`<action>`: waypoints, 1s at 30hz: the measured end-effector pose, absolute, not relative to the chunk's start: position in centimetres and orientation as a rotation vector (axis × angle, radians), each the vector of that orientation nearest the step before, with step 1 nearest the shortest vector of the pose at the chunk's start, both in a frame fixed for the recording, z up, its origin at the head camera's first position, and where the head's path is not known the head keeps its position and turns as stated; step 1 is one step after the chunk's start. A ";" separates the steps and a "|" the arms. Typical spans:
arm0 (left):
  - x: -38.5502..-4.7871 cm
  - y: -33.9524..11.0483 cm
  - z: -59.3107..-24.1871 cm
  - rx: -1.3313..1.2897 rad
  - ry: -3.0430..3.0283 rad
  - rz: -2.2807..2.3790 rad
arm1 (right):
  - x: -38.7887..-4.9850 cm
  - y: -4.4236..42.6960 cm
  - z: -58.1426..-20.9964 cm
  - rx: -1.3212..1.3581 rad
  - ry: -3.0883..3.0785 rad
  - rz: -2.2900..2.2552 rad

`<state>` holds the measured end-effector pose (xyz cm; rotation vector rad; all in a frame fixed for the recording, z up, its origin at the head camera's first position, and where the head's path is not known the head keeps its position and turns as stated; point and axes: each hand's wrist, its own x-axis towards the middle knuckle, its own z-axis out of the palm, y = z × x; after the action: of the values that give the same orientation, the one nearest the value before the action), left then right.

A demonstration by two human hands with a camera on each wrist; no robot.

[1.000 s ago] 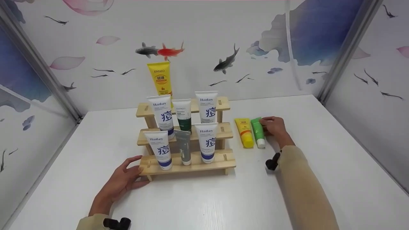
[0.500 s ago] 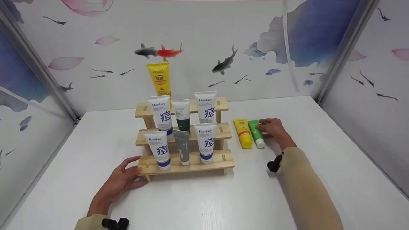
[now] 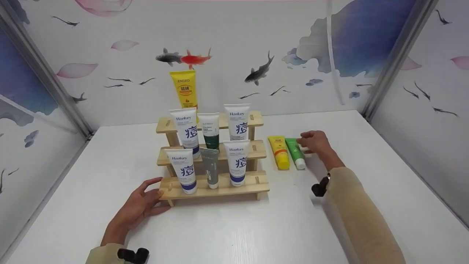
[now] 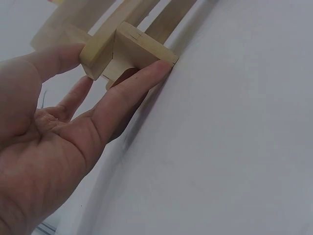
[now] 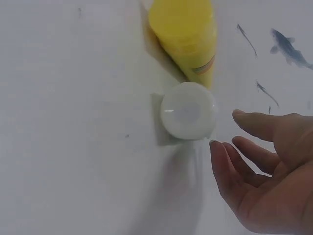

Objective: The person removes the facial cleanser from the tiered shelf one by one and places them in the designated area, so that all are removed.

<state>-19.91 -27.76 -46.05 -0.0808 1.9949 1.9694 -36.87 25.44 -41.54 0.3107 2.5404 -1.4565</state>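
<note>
"Since you have both hands at work, what does the head view show?"

"My left hand (image 3: 141, 203) grips the left end of the lowest shelf of the wooden stand (image 3: 224, 186). My right hand (image 3: 316, 142) holds nothing; it is beside the green tube (image 3: 294, 151), which lies on the white table (image 3: 227, 234) just right of the flat yellow tube (image 3: 279, 153). Whether a fingertip touches the green tube, I cannot tell."

"Contents of the stand?"

"Bottom shelf: a grey tube (image 3: 210, 170) between two white-and-blue tubes (image 3: 183, 171). Middle shelf: another white-and-blue tube at left, with a white-and-dark-green tube (image 3: 210, 132) beside it. Top shelf: an upright yellow tube (image 3: 184, 90), at left. One more white-and-blue tube shows at right, its base hidden."

"Left wrist view?"

"I have the shelf end between my digits: one tip against the board's edge, another against the leg."

"Right wrist view?"

"Thumb and fingers stand apart, nothing between them, near the white cap (image 5: 188, 111) of the green tube, whose body is hidden behind it. The flat yellow tube shows next to it, blurred."
</note>
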 end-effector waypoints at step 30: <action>-20.1 -28.0 -46.3 -0.054 1.989 1.970 | -34.8 17.2 -27.1 -0.352 2.583 -1.814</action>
<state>-20.14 -28.02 -46.33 -0.0542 1.9887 1.9704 -34.78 17.21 -27.10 -0.3521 2.5833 -1.8141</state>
